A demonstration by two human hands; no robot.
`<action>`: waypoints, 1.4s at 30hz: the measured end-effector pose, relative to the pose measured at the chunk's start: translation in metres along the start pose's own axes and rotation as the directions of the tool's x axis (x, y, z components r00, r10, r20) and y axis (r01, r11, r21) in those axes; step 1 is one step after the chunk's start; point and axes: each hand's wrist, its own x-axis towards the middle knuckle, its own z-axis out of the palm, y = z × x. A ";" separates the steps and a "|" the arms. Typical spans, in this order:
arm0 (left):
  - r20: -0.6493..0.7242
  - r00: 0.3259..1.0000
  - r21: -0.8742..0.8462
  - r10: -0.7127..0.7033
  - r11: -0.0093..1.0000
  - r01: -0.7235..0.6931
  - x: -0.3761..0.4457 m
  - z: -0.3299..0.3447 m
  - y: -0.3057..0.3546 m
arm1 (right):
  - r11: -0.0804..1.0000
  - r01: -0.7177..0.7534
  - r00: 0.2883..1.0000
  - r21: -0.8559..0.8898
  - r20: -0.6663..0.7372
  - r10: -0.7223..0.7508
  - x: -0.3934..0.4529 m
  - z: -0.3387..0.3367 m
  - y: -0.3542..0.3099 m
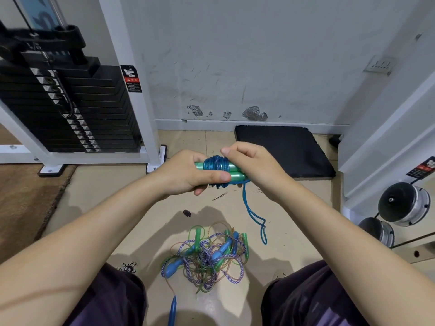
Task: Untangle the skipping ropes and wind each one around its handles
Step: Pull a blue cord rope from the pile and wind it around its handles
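A weight stack (pixel 70 109) stands well off to the left of the person's hands, a black mat (pixel 284 149) just beyond them. On the floor (pixel 113 208) below the hands lies a tangle of ropes (pixel 207 257). The left hand (pixel 188 172) has a closed grip around two green handles (pixel 235 176). The right hand (pixel 256 165) pinches the blue rope (pixel 216 163) coiled on them; its loose end (pixel 256 220) hangs down.
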 end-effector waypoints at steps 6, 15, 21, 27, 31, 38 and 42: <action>-0.228 0.974 -0.288 -0.012 0.956 -0.056 0.007 0.000 0.000 | 0.921 -0.114 0.973 0.373 0.228 0.028 0.001 -0.003 -0.003; -0.426 0.875 -0.597 -0.232 0.798 -0.079 0.014 -0.011 0.004 | 0.992 -0.123 0.975 0.009 0.189 0.119 -0.006 0.011 0.002; -0.447 0.885 -0.245 -0.131 0.969 0.020 0.015 -0.030 -0.009 | 0.845 0.251 0.968 -0.473 0.138 -0.211 -0.018 0.013 -0.013; 0.195 0.977 -0.076 -0.086 0.992 0.103 0.005 -0.023 -0.002 | 0.869 0.274 0.955 -0.411 0.007 -0.298 -0.012 -0.012 -0.020; 0.201 0.980 -0.019 0.007 1.000 -0.003 0.005 -0.017 0.002 | 0.954 0.164 0.985 -0.250 -0.011 -0.173 -0.011 -0.004 -0.013; 0.317 0.947 -0.030 -0.052 0.997 0.064 0.002 -0.015 0.002 | 0.980 0.103 0.994 -0.169 -0.015 -0.107 -0.012 0.008 -0.009; 0.331 0.941 0.002 -0.070 0.997 0.074 0.001 -0.013 0.002 | 0.999 -0.011 1.000 -0.036 0.008 0.011 -0.012 0.012 -0.009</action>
